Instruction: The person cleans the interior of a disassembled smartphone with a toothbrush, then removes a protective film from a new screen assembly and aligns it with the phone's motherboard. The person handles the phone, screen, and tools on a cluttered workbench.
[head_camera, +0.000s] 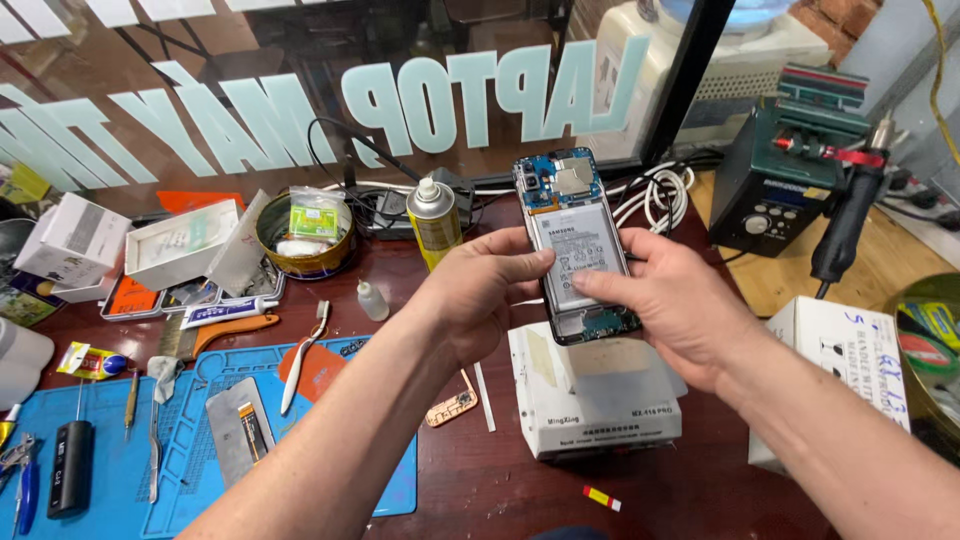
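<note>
Holding an opened phone (578, 245) with its back cover off, battery and blue board exposed, above a white box (600, 400) on the bench. Left hand (478, 290) grips its left edge, thumb on the battery. Right hand (675, 300) pinches the right edge, thumb across the battery. Spray can (433, 220) stands just left.

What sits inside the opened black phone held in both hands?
Inside the opened black phone: a white battery, a blue circuit board above it, a small board below. The right hand thumb covers part of the battery.
</note>
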